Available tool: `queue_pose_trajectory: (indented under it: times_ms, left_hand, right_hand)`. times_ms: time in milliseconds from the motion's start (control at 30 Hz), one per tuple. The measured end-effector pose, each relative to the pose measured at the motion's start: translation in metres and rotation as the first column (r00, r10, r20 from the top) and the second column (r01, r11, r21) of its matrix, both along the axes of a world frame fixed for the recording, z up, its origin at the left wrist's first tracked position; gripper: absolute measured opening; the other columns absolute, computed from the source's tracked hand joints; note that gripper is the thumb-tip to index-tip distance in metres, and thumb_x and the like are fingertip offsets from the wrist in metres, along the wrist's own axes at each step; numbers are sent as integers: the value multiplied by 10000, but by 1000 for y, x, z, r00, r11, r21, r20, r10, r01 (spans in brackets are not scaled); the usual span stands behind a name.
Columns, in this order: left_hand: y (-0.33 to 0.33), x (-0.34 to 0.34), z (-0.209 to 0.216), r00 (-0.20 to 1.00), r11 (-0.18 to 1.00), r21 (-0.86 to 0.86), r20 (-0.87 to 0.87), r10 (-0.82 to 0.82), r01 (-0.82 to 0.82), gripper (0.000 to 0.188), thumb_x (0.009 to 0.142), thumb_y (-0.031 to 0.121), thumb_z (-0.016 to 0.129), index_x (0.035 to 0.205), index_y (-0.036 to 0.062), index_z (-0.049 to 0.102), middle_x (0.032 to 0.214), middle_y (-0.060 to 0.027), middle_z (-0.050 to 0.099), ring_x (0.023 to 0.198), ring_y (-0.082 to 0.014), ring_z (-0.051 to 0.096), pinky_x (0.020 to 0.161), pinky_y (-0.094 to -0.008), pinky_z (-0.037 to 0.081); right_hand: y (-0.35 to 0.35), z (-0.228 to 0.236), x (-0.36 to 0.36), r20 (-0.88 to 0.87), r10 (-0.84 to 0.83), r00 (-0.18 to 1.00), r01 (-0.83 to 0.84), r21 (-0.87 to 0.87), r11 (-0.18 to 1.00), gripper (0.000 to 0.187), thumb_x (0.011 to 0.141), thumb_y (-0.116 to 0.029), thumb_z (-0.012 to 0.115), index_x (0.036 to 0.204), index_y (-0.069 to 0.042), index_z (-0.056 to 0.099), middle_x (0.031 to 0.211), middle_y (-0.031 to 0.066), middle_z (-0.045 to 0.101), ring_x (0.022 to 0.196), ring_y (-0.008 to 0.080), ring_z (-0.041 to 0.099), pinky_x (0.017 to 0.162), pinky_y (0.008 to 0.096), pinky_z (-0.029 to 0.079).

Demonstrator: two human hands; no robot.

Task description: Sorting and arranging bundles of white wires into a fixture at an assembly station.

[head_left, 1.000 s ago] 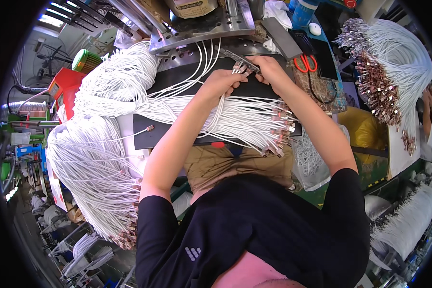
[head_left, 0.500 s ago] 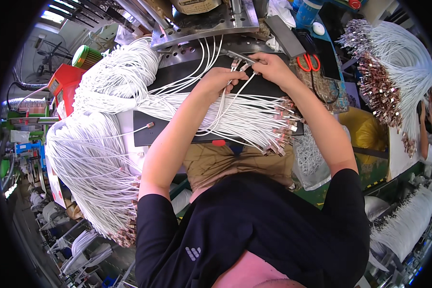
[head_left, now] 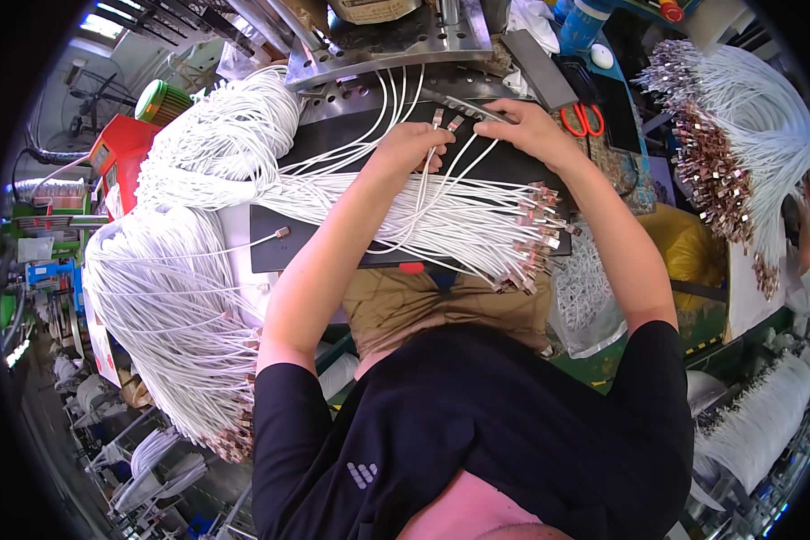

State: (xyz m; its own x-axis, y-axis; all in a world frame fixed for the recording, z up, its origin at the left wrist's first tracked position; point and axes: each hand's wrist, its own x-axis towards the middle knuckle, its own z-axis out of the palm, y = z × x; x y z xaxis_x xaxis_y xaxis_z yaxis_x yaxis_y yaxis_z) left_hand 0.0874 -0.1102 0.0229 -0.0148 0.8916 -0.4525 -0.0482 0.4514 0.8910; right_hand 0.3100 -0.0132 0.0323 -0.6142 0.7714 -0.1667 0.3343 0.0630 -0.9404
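My left hand is closed around white cables, and two metal-ended plugs stick up past its fingertips. To its right, my right hand pinches the upper end of another white cable. Its fingers also lie against a slotted grey metal strip, and they hide that cable's tip. Below both hands, a thick bundle of white cables lies across a black board. The bundle's copper-coloured and silver plugs point right.
Large coils of white cable are heaped at the left, with another hanging bundle at the far right. A perforated metal machine plate stands ahead. Orange-handled scissors and a blue bottle are at the back right.
My hands have moved apart, the right one shifting a little right and down. The plugs above my left hand now stand clear of the right fingers.
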Motion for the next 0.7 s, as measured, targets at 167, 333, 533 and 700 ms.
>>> queue_pose_trajectory:
  times_ms: [167,333,533,700]
  left_hand:
    - [2,11,1,999,1000,-11,-40,-2,2,236,890,232,704,991,20,728,758,13,634,631,-103,584,599,-227,459]
    - [0,8,-3,1000,999,40,0,-17,17,255,904,247,686,990,10,731,769,10,640,653,-101,589,630,-228,471]
    - [-2,6,2,999,1000,1,33,11,-11,243,906,234,674,937,2,738,778,-26,664,655,-115,618,632,-247,502]
    - [-1,10,1,999,998,53,35,-29,27,252,913,246,675,961,8,743,793,-26,671,677,-118,626,660,-244,504]
  right_hand:
    - [1,-15,-1,-24,133,991,-130,96,987,501,833,-318,781,1177,24,657,1021,66,702,886,115,624,795,258,485]
    - [13,-33,0,-10,16,1000,-15,153,988,444,838,-254,779,1168,18,662,1007,58,706,915,112,621,831,265,476]
    - [1,-13,0,-70,136,988,-134,25,991,416,840,-231,775,1164,8,667,992,56,708,915,109,622,830,264,477]
    - [5,-19,0,-18,122,992,-121,82,989,413,842,-229,775,1166,3,668,1004,58,708,914,106,621,832,258,474]
